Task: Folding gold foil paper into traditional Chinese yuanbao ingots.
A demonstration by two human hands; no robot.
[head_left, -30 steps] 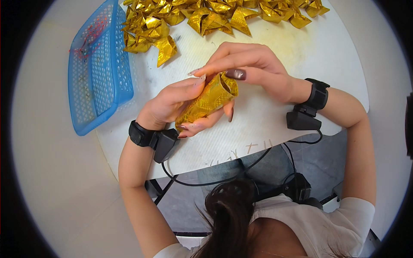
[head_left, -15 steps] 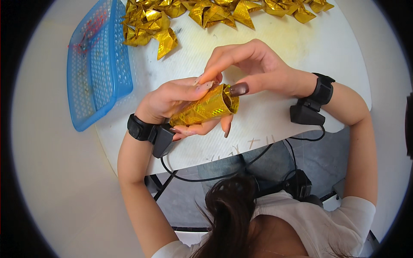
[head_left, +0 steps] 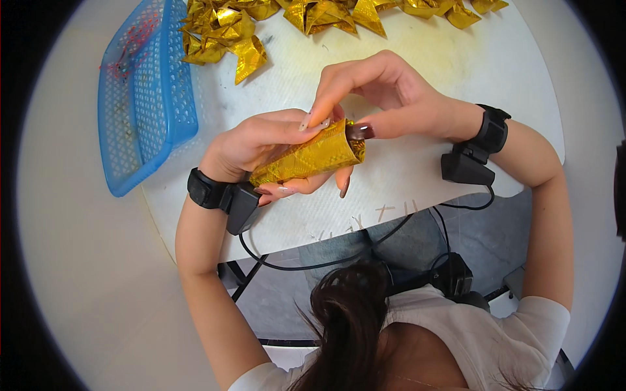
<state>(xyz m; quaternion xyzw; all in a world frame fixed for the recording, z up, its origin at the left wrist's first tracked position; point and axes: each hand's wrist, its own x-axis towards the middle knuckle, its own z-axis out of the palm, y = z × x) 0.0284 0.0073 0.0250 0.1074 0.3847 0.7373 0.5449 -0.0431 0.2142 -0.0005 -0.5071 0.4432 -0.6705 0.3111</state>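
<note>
Gold foil rolled into a cone [head_left: 306,159] sits mid-table, cupped by the left hand [head_left: 261,144], while the right hand [head_left: 385,94] pinches its open rim at 3 o'clock. Pressing the rim fold evenly probably keeps the roll tight. Finished gold foil pieces [head_left: 228,39] crowd 12 o'clock, a blue basket [head_left: 140,104] 10 o'clock; bare white table [head_left: 417,176] remains at 4.
</note>
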